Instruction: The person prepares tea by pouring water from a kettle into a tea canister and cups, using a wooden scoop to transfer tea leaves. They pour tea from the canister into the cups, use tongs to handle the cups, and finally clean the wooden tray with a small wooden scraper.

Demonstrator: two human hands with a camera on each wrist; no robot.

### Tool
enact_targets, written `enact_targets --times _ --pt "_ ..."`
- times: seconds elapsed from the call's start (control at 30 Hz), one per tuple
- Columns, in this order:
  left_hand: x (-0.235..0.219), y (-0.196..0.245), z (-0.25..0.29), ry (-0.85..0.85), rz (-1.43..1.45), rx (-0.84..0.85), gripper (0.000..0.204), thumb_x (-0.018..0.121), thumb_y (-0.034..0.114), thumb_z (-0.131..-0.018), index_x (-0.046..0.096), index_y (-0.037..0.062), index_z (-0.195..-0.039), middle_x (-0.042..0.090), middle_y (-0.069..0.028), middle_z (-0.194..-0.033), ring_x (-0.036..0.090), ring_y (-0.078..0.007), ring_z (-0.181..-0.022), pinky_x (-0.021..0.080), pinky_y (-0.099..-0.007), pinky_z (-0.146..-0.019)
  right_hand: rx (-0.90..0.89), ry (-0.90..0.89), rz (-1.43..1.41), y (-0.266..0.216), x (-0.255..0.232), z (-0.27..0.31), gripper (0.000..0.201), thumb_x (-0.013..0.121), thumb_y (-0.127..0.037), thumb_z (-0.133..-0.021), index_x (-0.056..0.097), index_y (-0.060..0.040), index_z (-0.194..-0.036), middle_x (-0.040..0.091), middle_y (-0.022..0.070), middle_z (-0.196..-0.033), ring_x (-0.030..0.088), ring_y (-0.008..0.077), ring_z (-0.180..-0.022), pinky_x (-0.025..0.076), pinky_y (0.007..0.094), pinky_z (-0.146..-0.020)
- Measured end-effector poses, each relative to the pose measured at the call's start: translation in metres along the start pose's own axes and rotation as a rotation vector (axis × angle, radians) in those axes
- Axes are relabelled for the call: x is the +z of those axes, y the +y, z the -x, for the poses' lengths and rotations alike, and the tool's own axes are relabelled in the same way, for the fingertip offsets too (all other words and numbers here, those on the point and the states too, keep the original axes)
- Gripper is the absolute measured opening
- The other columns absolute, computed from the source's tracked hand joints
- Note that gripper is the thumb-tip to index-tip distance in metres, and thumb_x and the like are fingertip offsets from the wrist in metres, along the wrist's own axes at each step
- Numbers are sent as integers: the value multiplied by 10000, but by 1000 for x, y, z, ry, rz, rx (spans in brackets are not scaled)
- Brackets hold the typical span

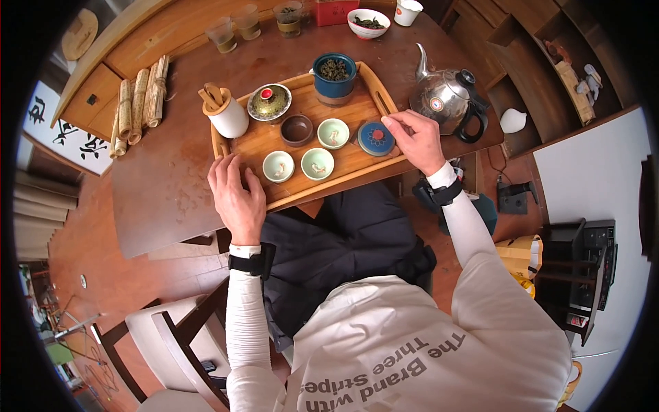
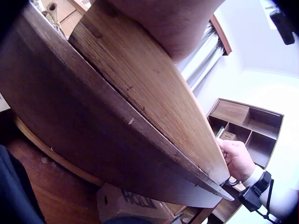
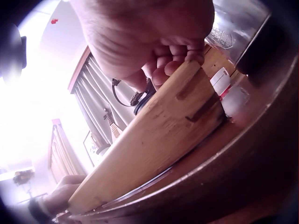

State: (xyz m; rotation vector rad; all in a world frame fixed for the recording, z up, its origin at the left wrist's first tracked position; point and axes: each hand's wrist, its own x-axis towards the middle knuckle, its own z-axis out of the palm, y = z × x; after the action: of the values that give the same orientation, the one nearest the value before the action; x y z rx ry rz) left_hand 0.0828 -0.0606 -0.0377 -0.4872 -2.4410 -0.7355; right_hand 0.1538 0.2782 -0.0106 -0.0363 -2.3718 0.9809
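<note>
The wooden tray (image 1: 302, 196) lies on the table, its front side along the table edge. My left hand (image 1: 239, 199) holds its left end, fingers bent over the rim and thumb on the inner side. At the right end my right hand (image 1: 417, 141) grips the rim by the handle slot; in the right wrist view its fingers (image 3: 177, 58) curl over the edge. On the tray are a blue pot of leaves (image 1: 334, 86), a blue lid (image 1: 376, 138), a lidded bowl (image 1: 269, 103), a brown cup (image 1: 296, 130), several green cups (image 1: 318, 164) and a white tool holder (image 1: 228, 118).
A metal kettle (image 1: 443, 99) stands right of the tray, near my right hand. Rolled bamboo mats (image 1: 139, 99) lie at the left. Behind are glasses (image 1: 247, 24), a red box (image 1: 334, 12), a bowl of leaves (image 1: 368, 25) and a white cup (image 1: 408, 12).
</note>
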Motion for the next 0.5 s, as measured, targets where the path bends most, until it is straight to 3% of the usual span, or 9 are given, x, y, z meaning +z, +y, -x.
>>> enact_targets --times 0.43,0.5 --pt "-2 1 -1 8 31 -16 287 645 36 -872 652 -15 -1155 651 -148 -1212 543 -384 -1238 464 -466 -1047 26 -14 24 -3 0 3 169 771 -148 -909 743 11 -959 662 71 -754 587 120 -613 463 267 -575" --pt "-2 1 -1 -2 28 -12 288 645 37 -873 652 -12 -1157 650 -146 -1214 542 -385 -1238 464 -465 -1044 7 56 39 -6 -8 0 179 784 -143 -894 742 6 -983 654 67 -751 580 122 -610 463 271 -578"
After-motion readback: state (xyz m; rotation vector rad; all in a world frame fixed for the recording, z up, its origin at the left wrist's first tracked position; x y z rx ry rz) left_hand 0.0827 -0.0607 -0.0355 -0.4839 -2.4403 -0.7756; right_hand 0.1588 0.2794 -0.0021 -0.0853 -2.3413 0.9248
